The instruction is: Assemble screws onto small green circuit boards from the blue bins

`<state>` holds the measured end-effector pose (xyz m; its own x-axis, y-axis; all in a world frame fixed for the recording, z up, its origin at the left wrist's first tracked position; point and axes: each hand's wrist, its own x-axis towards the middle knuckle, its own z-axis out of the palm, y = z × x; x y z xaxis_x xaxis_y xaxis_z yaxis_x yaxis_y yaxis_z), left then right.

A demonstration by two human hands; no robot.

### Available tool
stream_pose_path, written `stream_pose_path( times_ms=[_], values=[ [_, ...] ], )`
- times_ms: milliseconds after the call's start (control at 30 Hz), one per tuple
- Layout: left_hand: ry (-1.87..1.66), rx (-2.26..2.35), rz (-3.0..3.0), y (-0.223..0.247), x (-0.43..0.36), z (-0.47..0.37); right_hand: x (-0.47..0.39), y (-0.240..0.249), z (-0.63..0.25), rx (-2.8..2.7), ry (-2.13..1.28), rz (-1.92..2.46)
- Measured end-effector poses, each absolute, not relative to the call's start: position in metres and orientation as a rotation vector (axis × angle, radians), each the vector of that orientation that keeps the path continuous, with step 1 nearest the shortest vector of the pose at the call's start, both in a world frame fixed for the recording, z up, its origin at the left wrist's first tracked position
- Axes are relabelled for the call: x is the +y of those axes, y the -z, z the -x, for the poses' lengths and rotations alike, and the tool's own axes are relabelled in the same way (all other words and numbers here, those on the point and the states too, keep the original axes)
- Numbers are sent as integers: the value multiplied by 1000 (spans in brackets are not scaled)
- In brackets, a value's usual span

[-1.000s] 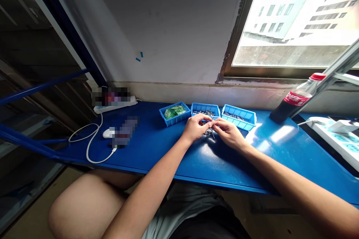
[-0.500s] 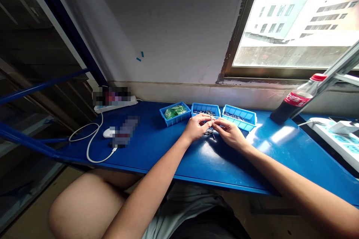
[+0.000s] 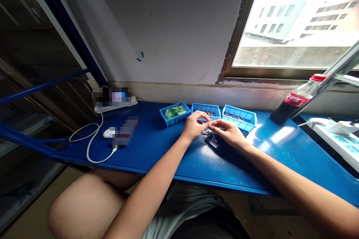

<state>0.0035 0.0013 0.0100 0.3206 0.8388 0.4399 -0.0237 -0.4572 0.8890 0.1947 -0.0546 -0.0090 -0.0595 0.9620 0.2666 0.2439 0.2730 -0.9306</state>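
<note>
My left hand (image 3: 195,126) and my right hand (image 3: 227,130) meet at the fingertips, each closed in a pinch. Whatever lies between the fingertips is too small and too covered to name. Under the hands, on the blue table (image 3: 157,145), is a small heap of thin metal pieces that look like screws (image 3: 208,132). Just behind the hands stands the middle blue bin (image 3: 206,107), holding small dark metal parts. To its right, another blue bin (image 3: 241,123) contains long thin dark pieces. A third blue bin (image 3: 175,120) on the left holds green plastic-looking packets (image 3: 174,111).
A cola bottle (image 3: 297,99) leans at the right beside a metal bar. White power strips (image 3: 336,136) lie at the right edge and back left. On the left are a white cable (image 3: 90,153), a white mouse-shaped object (image 3: 107,133) and a blurred-out item.
Both hands have shifted slightly; my left fingers are more arched, showing a wider gap above the thumb. The fingertips stay together. Bins and bottle have not moved.
</note>
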Motion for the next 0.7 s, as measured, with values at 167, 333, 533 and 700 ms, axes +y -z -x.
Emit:
stream_pose_path(
  times_ms=[167, 333, 533, 700],
  values=[
    [-1258, 737, -1700, -8, 3, -3, -56, 7, -194, -1529, -907, 1136],
    [-1133, 656, -1699, -4, 7, -5, -56, 6, -199, -1587, -895, 1148],
    [-1095, 612, -1648, -1, 9, -7, -55, 7, -201, -1567, -938, 1109],
    [-1062, 607, -1701, 1, 10, -5, -52, 11, -203, -1534, -934, 1132]
  ],
)
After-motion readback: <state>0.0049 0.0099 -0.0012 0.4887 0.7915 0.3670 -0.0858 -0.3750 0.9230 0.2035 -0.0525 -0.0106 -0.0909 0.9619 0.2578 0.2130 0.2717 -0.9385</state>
